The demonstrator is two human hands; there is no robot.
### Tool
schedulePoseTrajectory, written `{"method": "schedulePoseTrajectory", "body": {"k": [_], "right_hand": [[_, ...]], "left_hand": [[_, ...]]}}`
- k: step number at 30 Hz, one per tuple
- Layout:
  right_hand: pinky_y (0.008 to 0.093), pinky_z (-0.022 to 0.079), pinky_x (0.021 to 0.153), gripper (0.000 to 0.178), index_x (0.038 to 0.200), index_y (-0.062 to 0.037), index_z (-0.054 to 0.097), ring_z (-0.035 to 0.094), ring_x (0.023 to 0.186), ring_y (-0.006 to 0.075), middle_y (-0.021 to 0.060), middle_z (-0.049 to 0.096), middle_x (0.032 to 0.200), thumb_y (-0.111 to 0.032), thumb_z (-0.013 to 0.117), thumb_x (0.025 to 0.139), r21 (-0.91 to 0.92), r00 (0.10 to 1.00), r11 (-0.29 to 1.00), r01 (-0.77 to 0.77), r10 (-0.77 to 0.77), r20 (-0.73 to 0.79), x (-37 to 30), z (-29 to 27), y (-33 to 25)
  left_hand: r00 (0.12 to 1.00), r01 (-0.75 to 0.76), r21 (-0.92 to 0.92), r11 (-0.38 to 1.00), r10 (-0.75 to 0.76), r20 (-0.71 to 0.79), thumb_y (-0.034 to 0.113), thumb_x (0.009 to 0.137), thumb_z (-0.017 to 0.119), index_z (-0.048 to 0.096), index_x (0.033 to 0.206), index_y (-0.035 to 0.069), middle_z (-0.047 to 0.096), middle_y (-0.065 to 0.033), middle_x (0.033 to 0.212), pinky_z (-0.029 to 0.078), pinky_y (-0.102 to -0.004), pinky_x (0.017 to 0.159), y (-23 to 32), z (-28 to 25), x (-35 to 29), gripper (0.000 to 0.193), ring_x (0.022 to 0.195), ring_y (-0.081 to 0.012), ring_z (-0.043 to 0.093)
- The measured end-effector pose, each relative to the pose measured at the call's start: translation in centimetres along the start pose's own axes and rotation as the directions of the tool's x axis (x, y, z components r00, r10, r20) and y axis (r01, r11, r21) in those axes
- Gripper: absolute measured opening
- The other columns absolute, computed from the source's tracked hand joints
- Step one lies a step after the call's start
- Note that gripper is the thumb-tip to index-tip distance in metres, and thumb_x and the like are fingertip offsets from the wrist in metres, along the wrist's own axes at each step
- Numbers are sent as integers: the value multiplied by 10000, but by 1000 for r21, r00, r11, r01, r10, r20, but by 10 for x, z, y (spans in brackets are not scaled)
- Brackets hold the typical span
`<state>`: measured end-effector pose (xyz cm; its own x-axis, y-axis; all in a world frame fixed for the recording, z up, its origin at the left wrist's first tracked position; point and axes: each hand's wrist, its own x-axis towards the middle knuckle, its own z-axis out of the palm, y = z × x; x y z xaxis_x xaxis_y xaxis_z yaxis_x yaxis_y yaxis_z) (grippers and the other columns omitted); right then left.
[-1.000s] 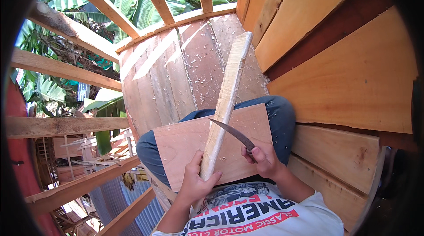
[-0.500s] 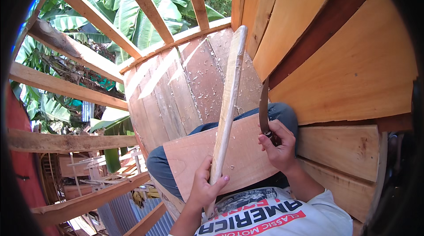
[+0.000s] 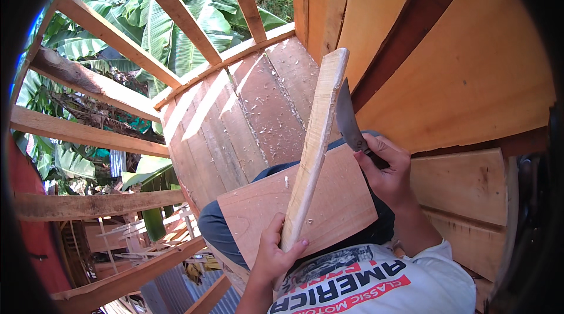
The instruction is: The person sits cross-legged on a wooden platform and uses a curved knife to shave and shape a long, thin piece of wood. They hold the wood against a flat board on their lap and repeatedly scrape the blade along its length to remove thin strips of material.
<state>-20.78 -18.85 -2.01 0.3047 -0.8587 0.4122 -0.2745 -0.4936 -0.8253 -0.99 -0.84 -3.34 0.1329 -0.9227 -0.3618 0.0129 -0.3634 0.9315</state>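
My left hand [image 3: 277, 252] is closed around the lower end of a long pale wooden stick [image 3: 312, 149], which slants up and away from me. A knife [image 3: 349, 119] with a broad, curved dark blade is in my right hand [image 3: 389, 168], its handle mostly covered by my fingers. The blade points upward, close beside the stick's right edge; whether they touch I cannot tell. Under both hands, a flat rectangular board [image 3: 343, 190] lies across my lap, with a few wood shavings on it.
Shavings are scattered over the plank floor [image 3: 258, 114] ahead. Wooden railing bars [image 3: 100, 132] run along the left and far side, with banana leaves [image 3: 202, 23] beyond. A wooden panel wall [image 3: 458, 73] rises close on my right.
My right hand has moved up and slightly right, bringing the knife blade close beside the stick. The stick has turned to show its broader face and leans further right.
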Motion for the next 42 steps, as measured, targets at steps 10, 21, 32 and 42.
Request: {"method": "schedulePoseTrajectory", "body": {"k": [10,21,32,42], "right_hand": [[317,456,474,243,976,-44,687,610,564,239,96,622,716,-22,734,738,-100,988,991,91,-78,130,-20,16,-13],[276,429,485,236,1016,32,662,551,531,165,111,595,717,29,695,782,-99,999,994,-42,40,-22,-3,-1,-10],[264,420,482,271,1068,54,633,529,533,140,112,591,721,34,681,802,-97,999,995,-31,29,-30,-12,-5,-11],[285,417,469,301,1087,37,637,532,513,173,121,567,693,26,689,790,-105,997,992,-71,73,19,-24,-1,-10]], "left_hand": [[997,-18,32,999,20,-75,157,711,739,538,1032,-8,532,-71,781,402,-269,631,0,1,1,413,699,-137,482],[954,-80,457,886,202,-223,193,680,770,551,957,-6,581,-143,697,458,-307,555,19,0,1,405,598,-206,586],[904,-86,584,807,310,-295,105,624,751,502,890,4,558,-113,647,452,-276,535,16,-1,-6,378,573,-138,559],[910,-45,572,819,270,-315,104,633,740,482,867,9,536,-115,634,439,-274,529,18,0,-9,361,560,-140,531]]}}
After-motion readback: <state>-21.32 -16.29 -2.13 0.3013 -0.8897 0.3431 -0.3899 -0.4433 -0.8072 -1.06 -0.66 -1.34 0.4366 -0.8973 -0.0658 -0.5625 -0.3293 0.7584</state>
